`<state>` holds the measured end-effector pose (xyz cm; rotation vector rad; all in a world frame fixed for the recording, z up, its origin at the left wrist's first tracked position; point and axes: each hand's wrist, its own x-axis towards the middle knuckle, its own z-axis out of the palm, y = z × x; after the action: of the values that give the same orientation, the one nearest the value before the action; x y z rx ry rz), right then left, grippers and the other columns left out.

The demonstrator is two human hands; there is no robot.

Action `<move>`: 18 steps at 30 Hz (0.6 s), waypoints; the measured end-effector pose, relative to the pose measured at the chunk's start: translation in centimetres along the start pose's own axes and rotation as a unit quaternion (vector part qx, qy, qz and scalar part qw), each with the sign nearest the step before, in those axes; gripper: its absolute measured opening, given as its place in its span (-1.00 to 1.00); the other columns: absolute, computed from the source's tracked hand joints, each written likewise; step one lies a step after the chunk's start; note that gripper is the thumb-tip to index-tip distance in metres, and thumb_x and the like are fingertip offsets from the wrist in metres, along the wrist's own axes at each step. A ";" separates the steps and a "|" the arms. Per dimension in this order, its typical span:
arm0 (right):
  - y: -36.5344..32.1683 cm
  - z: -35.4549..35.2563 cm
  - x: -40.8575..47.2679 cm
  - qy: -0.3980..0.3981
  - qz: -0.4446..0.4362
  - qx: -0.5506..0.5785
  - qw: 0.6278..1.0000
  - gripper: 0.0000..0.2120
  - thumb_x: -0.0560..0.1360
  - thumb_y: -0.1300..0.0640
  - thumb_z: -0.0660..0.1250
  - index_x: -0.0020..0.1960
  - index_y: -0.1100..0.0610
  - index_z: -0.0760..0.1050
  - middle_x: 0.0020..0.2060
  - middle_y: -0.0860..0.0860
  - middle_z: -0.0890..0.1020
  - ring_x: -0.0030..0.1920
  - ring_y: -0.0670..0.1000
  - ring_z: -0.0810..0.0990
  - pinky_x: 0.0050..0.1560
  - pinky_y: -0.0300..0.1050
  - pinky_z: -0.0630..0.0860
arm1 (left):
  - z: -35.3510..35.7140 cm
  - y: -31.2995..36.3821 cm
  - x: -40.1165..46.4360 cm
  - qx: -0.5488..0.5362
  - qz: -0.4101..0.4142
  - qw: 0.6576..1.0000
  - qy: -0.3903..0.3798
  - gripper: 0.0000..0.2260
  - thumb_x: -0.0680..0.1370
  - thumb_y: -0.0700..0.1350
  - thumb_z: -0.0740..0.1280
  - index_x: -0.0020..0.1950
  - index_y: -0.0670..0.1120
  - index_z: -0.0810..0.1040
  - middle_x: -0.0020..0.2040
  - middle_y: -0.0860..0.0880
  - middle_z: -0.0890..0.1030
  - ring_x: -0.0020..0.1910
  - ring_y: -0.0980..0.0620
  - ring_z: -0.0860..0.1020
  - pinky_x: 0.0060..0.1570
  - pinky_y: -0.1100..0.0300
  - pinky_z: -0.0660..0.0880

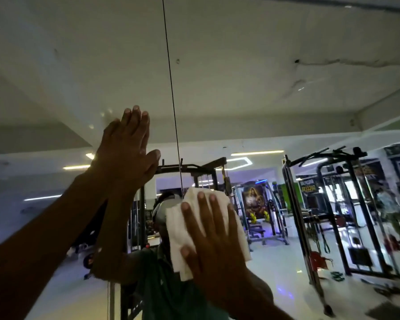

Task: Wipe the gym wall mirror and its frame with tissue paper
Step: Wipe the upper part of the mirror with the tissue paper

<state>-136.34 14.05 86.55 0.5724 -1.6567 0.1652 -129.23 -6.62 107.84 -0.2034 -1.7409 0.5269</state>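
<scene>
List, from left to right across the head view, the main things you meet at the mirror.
left hand flat on the glass → thin dark seam line → tissue paper → right hand pressing it → reflected black gym rack

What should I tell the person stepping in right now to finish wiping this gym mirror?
Left hand: open, fingers straight, palm flat against the mirror, left of the thin dark seam between panes.
Right hand: open, fingers spread, pressing the white tissue flat on the glass just right of the seam, lower than the left hand.
Done: cannot tell from this view which areas have been wiped.
Left: probably the glass above and to both sides of the tissue, then the frame, which is not in view.
</scene>
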 end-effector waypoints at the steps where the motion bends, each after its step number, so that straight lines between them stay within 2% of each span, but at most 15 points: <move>1: 0.1 -0.1 -0.5 -0.007 -0.010 0.000 1.000 -0.30 0.69 -0.30 -0.07 0.72 0.00 -0.07 0.70 0.15 -0.06 0.69 0.21 -0.11 0.57 0.33 -0.08 | -0.1 0.5 -0.3 0.003 -0.008 1.000 -0.001 -0.19 0.58 0.26 -0.10 0.63 -0.32 0.15 0.64 -0.34 0.10 0.64 -0.33 0.05 0.54 -0.28 0.11; 5: 2.9 -1.7 7.7 -0.003 -0.003 0.009 1.000 -0.31 0.69 -0.27 -0.14 0.72 0.01 -0.13 0.69 0.15 -0.18 0.68 0.20 -0.23 0.61 0.37 -0.15 | -0.2 0.9 -1.6 0.001 0.001 1.000 -0.004 -0.26 0.60 0.16 -0.12 0.62 -0.31 0.17 0.64 -0.34 0.11 0.64 -0.34 0.06 0.54 -0.28 0.11; 8: 4.7 -2.9 15.7 0.011 0.052 -0.007 0.999 -0.30 0.68 -0.26 -0.18 0.72 0.06 -0.08 0.69 0.21 -0.12 0.68 0.25 -0.17 0.61 0.37 -0.15 | 0.4 0.1 -2.6 -0.019 0.012 1.000 0.013 -0.32 0.63 0.12 -0.09 0.64 -0.29 0.15 0.63 -0.33 0.14 0.63 -0.33 0.10 0.53 -0.28 0.11; 10: 4.8 -2.9 17.5 0.023 0.066 -0.009 0.997 -0.30 0.68 -0.25 -0.15 0.72 0.07 -0.06 0.69 0.23 -0.08 0.68 0.26 -0.14 0.61 0.35 -0.16 | 0.5 0.3 -3.0 -0.022 0.011 0.999 0.022 -0.32 0.64 0.12 -0.08 0.64 -0.28 0.13 0.63 -0.34 0.15 0.62 -0.34 0.11 0.53 -0.28 0.11; 13: 3.0 -1.8 13.2 0.036 0.064 -0.002 0.997 -0.30 0.69 -0.26 -0.13 0.72 0.07 -0.07 0.68 0.24 -0.11 0.68 0.27 -0.17 0.61 0.38 -0.16 | 0.5 1.4 -4.3 -0.008 -0.004 1.000 0.023 -0.31 0.65 0.14 -0.08 0.64 -0.30 0.10 0.63 -0.36 0.12 0.63 -0.35 0.08 0.54 -0.29 0.11; 18: -1.0 0.2 -1.9 -0.019 0.046 0.050 0.998 -0.30 0.69 -0.29 -0.13 0.72 -0.01 -0.17 0.69 0.16 -0.18 0.68 0.20 -0.24 0.61 0.37 -0.22 | 1.6 5.7 -9.3 -0.009 -0.057 0.998 -0.007 -0.33 0.67 0.15 -0.11 0.68 -0.23 -0.01 0.67 -0.28 0.00 0.67 -0.25 -0.05 0.58 -0.24 0.06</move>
<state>-135.93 13.62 84.46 0.5776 -1.7190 0.3074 -129.37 -5.81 96.89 -0.1117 -1.7598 0.4312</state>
